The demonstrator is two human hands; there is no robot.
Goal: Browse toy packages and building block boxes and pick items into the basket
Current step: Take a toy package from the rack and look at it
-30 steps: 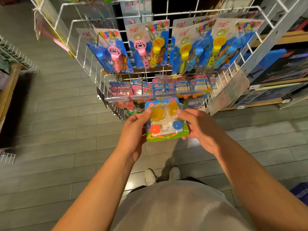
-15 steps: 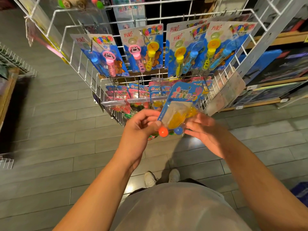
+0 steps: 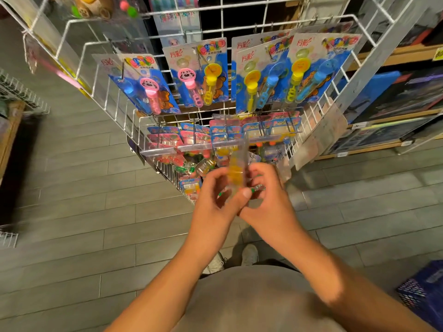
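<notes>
Toy package [image 3: 236,168] turned edge-on — between both hands

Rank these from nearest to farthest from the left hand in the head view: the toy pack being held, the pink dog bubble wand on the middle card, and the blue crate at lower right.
1. Toy pack: in the left hand, held edge-on with the right hand.
2. Pink dog bubble wand: hanging on the rack above.
3. Blue crate: on the floor, far right.
</notes>
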